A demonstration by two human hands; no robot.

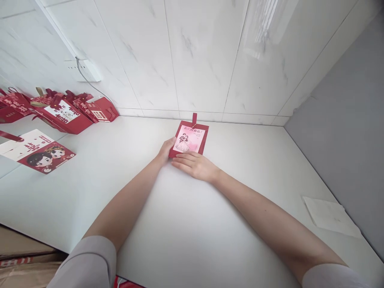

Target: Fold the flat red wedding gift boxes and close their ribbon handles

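Observation:
A small red gift bag (pixel 189 138) with a pink card front showing a drawn couple, and a red strap on top, stands upright on the white table (pixel 168 232) near the wall. My left hand (pixel 166 150) grips its left edge, the fingers partly hidden behind it. Across the lower front lies my right hand (pixel 198 166), its fingers extended and pointing left, touching the bag's bottom edge.
Several red gift boxes (pixel 75 124) stand at the back left. Nearer is a white-and-red bag (pixel 51 154) with cartoon faces. A white sheet (pixel 331 216) lies at the right edge. A cable (pixel 90 84) hangs along the tiled wall.

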